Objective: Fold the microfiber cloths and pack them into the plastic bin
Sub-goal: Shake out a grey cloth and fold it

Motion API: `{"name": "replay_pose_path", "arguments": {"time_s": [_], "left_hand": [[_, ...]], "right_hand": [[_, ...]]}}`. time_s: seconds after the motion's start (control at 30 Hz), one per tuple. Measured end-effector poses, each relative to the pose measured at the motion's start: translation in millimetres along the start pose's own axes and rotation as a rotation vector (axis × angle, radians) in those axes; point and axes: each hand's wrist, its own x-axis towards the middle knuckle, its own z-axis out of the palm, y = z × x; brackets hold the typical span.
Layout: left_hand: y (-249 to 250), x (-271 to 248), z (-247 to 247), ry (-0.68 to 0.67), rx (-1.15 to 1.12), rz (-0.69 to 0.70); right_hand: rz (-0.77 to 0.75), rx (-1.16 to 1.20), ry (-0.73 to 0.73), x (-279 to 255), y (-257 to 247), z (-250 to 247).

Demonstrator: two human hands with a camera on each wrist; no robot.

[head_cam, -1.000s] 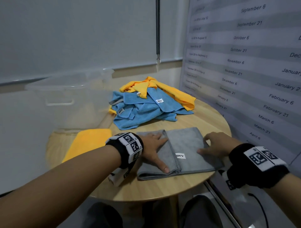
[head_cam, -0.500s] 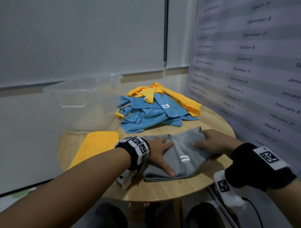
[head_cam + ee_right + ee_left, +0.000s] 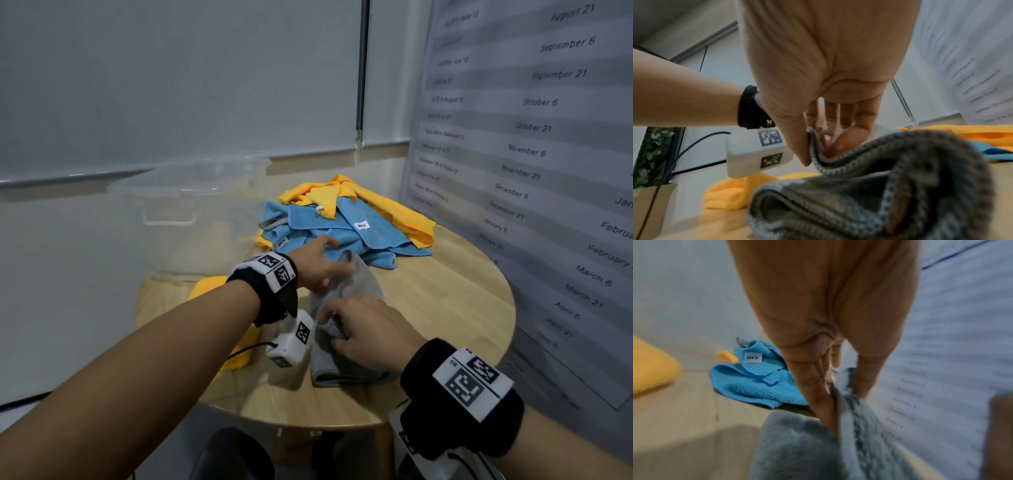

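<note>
A grey microfiber cloth point(image 3: 359, 291) lies folded over on the round wooden table point(image 3: 445, 308), near its front. My left hand point(image 3: 318, 270) pinches the cloth's far edge; the left wrist view shows the grey cloth point(image 3: 818, 443) held between thumb and fingers. My right hand point(image 3: 363, 332) pinches the near edge, and the right wrist view shows the grey cloth point(image 3: 890, 186) doubled over under it. A folded yellow cloth point(image 3: 212, 287) lies left of my hands, mostly hidden by my left arm. The clear plastic bin point(image 3: 191, 212) stands at the back left.
A loose heap of blue cloths point(image 3: 335, 233) and yellow cloths point(image 3: 394, 212) sits at the back of the table. A wall chart with dates point(image 3: 531, 154) stands close on the right. The table's right side is bare wood.
Both hands went from pressing flat on the spread grey cloth to pinching its edges. The right hand has carried its side leftward, folding the cloth narrower.
</note>
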Motion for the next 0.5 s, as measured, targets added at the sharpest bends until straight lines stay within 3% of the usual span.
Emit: {"name": "replay_pose_path", "arguments": {"time_s": [0.13, 0.27, 0.37, 0.43, 0.5], "left_hand": [[-13, 10, 5, 0.102, 0.558, 0.072], [-20, 9, 8, 0.054, 0.756, 0.092], [-23, 9, 11, 0.076, 0.890, 0.075], [-23, 9, 13, 0.194, 0.993, 0.204], [-23, 10, 19, 0.182, 1.071, 0.499]], "right_hand": [[-0.102, 0.050, -0.030, 2, 4, 11], [-0.236, 0.164, -0.109, -2, 13, 9], [-0.238, 0.235, -0.016, -2, 26, 5], [-0.172, 0.053, -0.009, 3, 41, 8], [-0.078, -0.201, -0.232, 6, 51, 15]]}}
